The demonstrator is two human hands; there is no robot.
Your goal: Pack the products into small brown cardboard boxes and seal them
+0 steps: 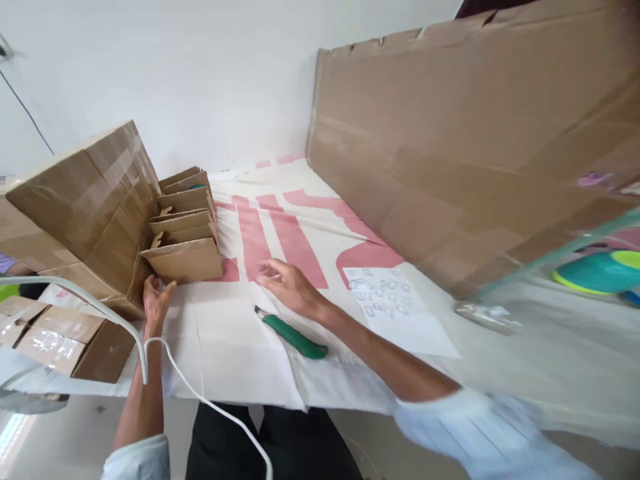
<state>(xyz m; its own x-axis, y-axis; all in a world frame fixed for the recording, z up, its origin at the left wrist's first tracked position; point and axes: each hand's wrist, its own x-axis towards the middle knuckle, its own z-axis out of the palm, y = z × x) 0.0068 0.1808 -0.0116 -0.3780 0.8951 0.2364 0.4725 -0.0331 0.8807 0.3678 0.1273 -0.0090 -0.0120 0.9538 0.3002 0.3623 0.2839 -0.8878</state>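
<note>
My left hand (156,300) rests against the near bottom corner of a row of small folded cardboard boxes (186,227), fingers loosely spread on the nearest one. My right hand (290,285) hovers palm down over the white and red printed table cover (240,333), fingers stretched out, holding nothing. A green-handled utility knife (293,333) lies on the cover just beneath my right wrist. A white sheet with small printed stickers (395,307) lies to the right of my right hand.
A large taped cardboard box (85,200) stands at the left behind the small boxes. A big flat cardboard sheet (460,153) leans at the right. Taped small boxes (55,337) lie at the near left. A white cable (150,353) crosses my left arm. A teal object (595,270) sits far right.
</note>
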